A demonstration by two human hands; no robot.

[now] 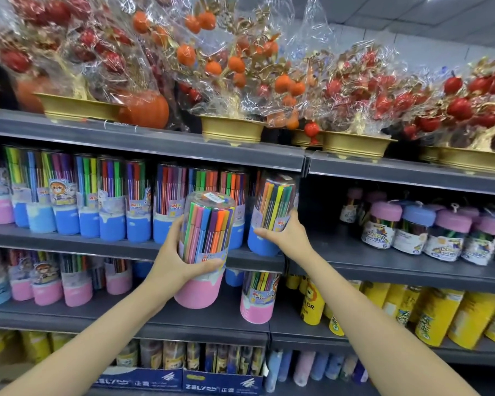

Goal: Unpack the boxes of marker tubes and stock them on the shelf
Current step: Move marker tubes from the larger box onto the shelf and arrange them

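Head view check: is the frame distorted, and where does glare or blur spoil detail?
Head view: wide-angle bending bows the shelf edges; glare sits on the cellophane wraps; the left margin blurs; the pink-based marker tube in the left hand is sharp.

A pink-based tube (202, 252) of rainbow-coloured markers, a blue-based tube (270, 218) beside it, grey shelves (383, 264), yellow canisters (429, 315), gold bowls (232, 128) of red and orange fruit.
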